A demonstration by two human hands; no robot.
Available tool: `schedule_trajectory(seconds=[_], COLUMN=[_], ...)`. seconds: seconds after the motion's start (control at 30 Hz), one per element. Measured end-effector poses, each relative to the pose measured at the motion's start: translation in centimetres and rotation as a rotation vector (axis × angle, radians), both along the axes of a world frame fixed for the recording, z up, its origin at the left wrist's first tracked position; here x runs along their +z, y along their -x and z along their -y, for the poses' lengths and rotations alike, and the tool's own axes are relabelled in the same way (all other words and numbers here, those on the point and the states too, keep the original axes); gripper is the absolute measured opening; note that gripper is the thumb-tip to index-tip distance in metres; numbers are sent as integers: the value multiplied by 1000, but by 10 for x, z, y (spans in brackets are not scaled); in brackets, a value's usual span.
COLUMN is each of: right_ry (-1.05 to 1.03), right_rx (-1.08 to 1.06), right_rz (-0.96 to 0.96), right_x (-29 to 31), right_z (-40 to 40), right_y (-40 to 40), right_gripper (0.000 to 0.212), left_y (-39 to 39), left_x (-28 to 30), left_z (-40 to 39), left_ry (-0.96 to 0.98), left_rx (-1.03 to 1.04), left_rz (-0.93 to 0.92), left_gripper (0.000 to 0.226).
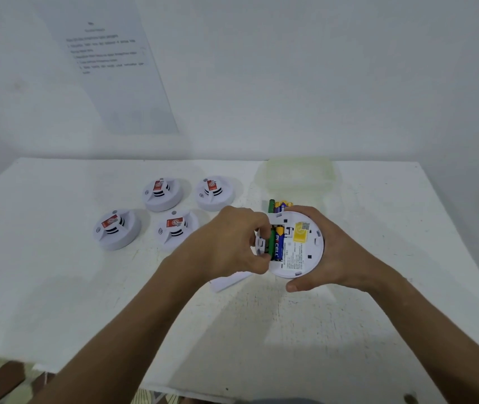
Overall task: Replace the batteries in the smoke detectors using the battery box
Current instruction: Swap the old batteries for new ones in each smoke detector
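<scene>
My right hand (pixel 328 252) cups the upturned detector (pixel 293 243) above the table (pixel 86 301) while my left hand (pixel 229 246), at its 9 o'clock, pinches the green battery (pixel 270 243), whose long axis runs 12-to-6 beside the blue battery (pixel 278 243).

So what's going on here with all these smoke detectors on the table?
A person is changing batteries. The right hand grips one smoke detector turned back-side up, its battery slot open. The left hand pinches a green battery at the slot, beside a blue and yellow battery already seated. Four other detectors sit face up on the white table, and loose batteries lie near a clear plastic box.
</scene>
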State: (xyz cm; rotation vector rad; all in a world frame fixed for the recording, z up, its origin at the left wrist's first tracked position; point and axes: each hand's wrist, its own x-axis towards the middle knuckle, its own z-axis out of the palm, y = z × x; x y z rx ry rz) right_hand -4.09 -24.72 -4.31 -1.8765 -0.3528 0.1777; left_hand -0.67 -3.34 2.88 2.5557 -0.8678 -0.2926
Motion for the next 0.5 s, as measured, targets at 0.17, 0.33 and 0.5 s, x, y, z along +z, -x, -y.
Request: schedule_trajectory(seconds=[0.17, 0.33, 0.5], right_ry=[34, 49, 5], right_rx=[29, 25, 17], right_rz=[-25, -21, -38], right_x=[-1, -4, -6], right_z=[2, 0, 5], right_y=[0, 0, -1], right_gripper=[95, 92, 90], left_y=[-1, -2, -3], left_x=[2, -2, -10], left_z=[4, 11, 12], left_ry=[-86, -269, -278], left_rx=[-60, -152, -207], left_rz=[-21, 88, 146], left_gripper=[39, 29, 31])
